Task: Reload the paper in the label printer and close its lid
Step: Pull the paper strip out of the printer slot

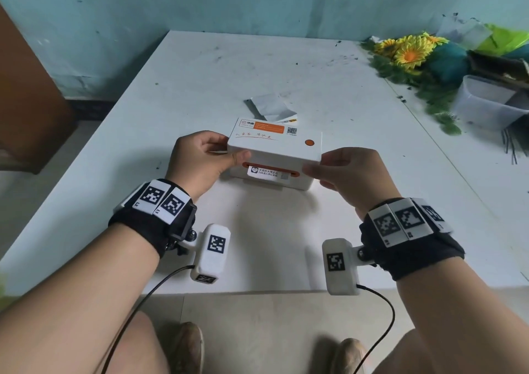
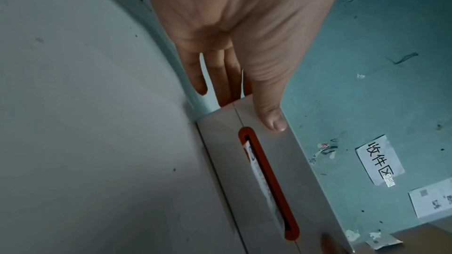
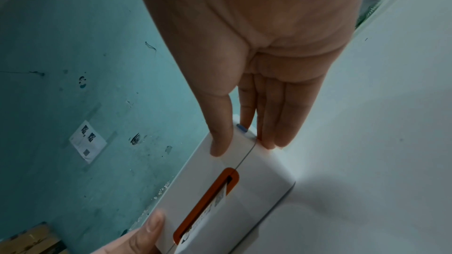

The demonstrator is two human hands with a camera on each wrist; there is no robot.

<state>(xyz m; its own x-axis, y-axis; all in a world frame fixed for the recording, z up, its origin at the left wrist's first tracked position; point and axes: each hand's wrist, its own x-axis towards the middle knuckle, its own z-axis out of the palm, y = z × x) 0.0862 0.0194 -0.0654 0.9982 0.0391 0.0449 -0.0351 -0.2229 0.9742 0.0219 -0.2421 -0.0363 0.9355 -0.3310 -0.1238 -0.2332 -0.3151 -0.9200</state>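
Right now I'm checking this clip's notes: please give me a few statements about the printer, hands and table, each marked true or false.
1. Both hands hold the label printer at its sides. True: left hand, right hand.
2. The lid stands wide open. False: it is down; only a thin seam shows.
3. A printed label pokes out of the orange-rimmed slot. True.
4. The round button on top is blue. False: it is orange.
5. Loose paper pieces lie on the table behind the printer. True.
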